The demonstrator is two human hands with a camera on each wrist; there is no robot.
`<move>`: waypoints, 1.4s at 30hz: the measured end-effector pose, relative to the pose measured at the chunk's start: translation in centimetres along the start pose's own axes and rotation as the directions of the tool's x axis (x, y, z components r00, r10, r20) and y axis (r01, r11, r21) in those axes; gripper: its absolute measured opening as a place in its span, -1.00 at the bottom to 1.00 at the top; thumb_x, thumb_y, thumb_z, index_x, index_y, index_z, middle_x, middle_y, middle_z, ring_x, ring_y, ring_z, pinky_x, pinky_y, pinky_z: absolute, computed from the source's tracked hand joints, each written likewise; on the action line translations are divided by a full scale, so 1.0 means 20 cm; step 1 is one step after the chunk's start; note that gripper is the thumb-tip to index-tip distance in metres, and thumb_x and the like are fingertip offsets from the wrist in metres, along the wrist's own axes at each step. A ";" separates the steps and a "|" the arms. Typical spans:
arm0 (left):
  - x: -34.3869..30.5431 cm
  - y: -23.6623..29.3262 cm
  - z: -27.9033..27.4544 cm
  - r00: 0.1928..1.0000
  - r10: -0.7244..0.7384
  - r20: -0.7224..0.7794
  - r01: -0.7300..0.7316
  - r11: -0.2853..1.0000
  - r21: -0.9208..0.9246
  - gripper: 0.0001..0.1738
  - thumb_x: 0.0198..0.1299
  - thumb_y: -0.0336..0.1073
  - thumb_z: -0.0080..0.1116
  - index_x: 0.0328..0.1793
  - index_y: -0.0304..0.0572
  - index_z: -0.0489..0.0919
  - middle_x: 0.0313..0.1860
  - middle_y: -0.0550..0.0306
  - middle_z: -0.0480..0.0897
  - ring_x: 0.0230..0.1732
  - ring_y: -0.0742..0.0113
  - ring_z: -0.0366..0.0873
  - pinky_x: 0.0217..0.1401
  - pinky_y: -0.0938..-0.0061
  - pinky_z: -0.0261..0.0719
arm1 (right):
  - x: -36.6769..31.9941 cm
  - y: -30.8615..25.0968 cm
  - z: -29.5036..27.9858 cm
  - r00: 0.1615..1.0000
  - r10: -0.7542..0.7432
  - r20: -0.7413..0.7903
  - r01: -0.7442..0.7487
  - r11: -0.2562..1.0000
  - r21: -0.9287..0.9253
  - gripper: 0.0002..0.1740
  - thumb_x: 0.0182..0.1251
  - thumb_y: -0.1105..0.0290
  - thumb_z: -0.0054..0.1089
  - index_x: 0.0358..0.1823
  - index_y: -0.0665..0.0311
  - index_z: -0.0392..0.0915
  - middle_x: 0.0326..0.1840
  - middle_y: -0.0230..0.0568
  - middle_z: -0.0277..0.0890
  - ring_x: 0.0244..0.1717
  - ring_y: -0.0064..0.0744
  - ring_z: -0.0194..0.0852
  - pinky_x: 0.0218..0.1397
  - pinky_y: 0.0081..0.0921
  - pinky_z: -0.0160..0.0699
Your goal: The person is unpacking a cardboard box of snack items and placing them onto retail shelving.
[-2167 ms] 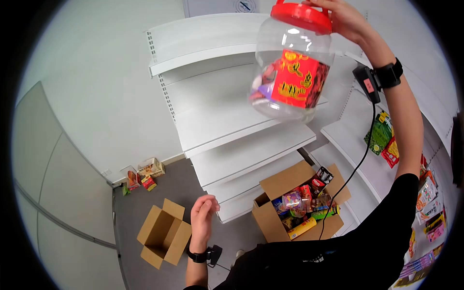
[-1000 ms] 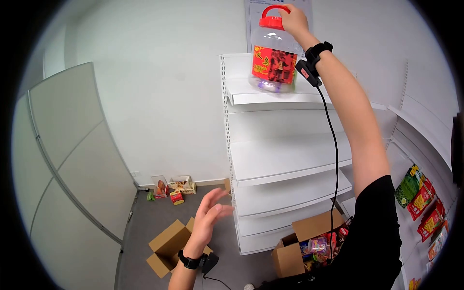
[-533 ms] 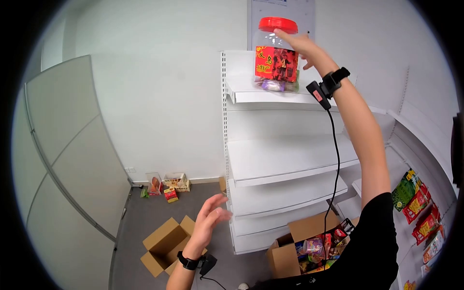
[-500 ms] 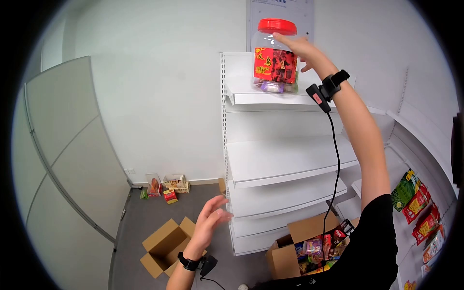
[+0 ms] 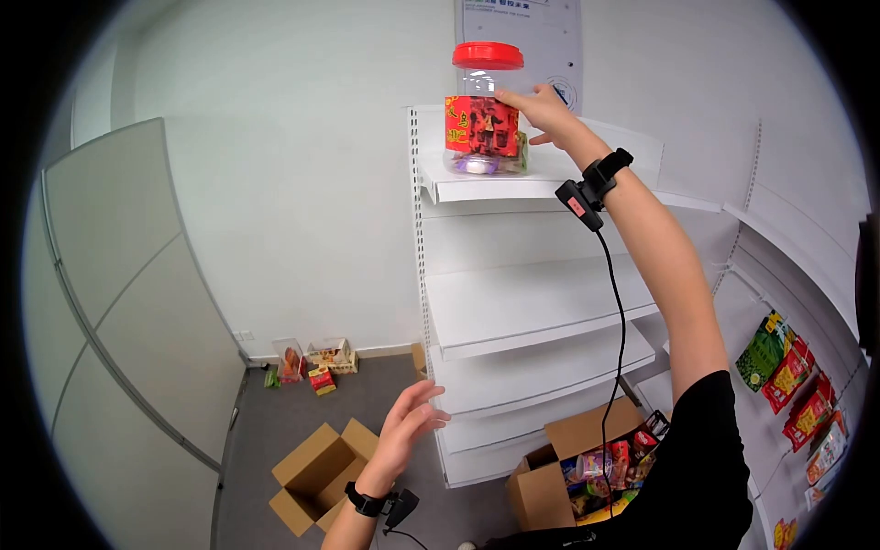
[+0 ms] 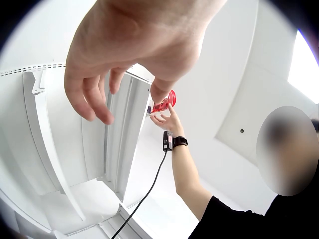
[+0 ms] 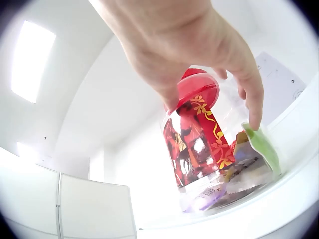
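Observation:
A large clear plastic jar [image 5: 482, 126] with a red lid and a red label stands upright on the top shelf [image 5: 522, 188]. Colourful wrapped packets show in its base. My right hand [image 5: 553, 117] is at the jar's right side, its thumb across the front and its other fingers spread toward the side and back. In the right wrist view, thumb and fingers of that hand [image 7: 199, 55] straddle the jar [image 7: 199, 144] below the lid. My left hand [image 5: 408, 431] hovers with loose fingers beside the lower shelves, holding nothing; the left wrist view shows this hand [image 6: 134, 50] in mid-air.
A carton of packaged snacks [image 5: 541, 490] stands on the floor against the shelving, and an open carton [image 5: 321, 467] lies left of it. Snack bags [image 5: 788, 376] hang at the right. Several small packages [image 5: 321, 380] sit by the wall. A cable [image 5: 616, 312] trails from my right wrist.
My right hand has brought the jar onto the top shelf, let go of its handle and moved to its side. Lately the jar has shifted left along the shelf. My left hand remains raised.

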State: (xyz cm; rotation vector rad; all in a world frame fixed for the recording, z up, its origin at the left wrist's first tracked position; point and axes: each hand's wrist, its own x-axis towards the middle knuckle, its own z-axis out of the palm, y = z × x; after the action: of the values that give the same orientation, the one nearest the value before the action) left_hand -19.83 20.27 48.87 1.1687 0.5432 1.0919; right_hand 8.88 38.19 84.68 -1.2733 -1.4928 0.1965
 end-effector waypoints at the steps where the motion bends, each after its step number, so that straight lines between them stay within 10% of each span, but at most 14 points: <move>1: 0.00 0.00 0.00 1.000 -0.005 -0.001 0.005 1.000 0.000 -0.45 0.35 -0.18 -0.01 0.41 -0.21 0.25 0.32 -0.06 0.39 0.00 0.21 0.59 0.13 0.30 0.52 | 0.00 0.01 0.01 1.000 0.013 0.007 -0.013 1.000 0.007 0.08 0.02 -0.15 0.37 0.23 0.72 0.15 0.21 0.36 0.30 0.29 0.11 0.33 0.09 0.19 0.52; 14: -0.04 0.02 0.02 0.998 -0.053 0.027 0.053 0.999 -0.011 -0.44 0.33 -0.23 0.01 0.43 -0.20 0.25 0.33 0.01 0.40 0.03 0.26 0.56 0.15 0.36 0.48 | -0.18 -0.05 0.04 0.935 0.090 0.344 -0.086 0.996 -0.027 0.09 0.11 -0.25 0.24 0.29 0.68 0.17 0.31 0.39 0.14 0.21 0.17 0.36 0.05 -0.05 0.57; 30: 0.10 -0.32 0.22 0.952 -0.217 0.215 0.237 0.969 -0.070 -0.44 0.39 -0.14 -0.02 0.42 -0.24 0.23 0.31 0.00 0.42 0.03 0.29 0.55 0.17 0.37 0.48 | -0.89 0.25 -0.46 0.956 0.202 0.212 -0.253 0.934 0.252 -0.40 0.34 0.00 0.12 0.15 0.38 0.39 0.06 -0.11 0.43 0.01 -0.32 0.52 0.02 -0.40 0.62; 42: 0.14 -0.75 0.50 0.869 -0.427 0.250 0.452 0.891 -0.051 -0.47 0.35 -0.05 0.05 0.33 -0.19 0.36 0.20 0.04 0.50 -0.03 0.32 0.56 0.09 0.40 0.49 | -1.88 0.99 -0.94 0.815 0.568 0.115 -0.510 0.608 0.609 -0.60 0.46 0.18 -0.01 0.13 0.34 0.43 -0.02 -0.19 0.54 -0.04 -0.38 0.56 0.02 -0.38 0.62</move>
State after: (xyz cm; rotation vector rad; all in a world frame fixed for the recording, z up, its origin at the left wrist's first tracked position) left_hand -4.64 18.25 39.08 0.9956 0.5271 0.5731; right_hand 28.14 8.08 55.10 -1.1182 -0.7909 0.9485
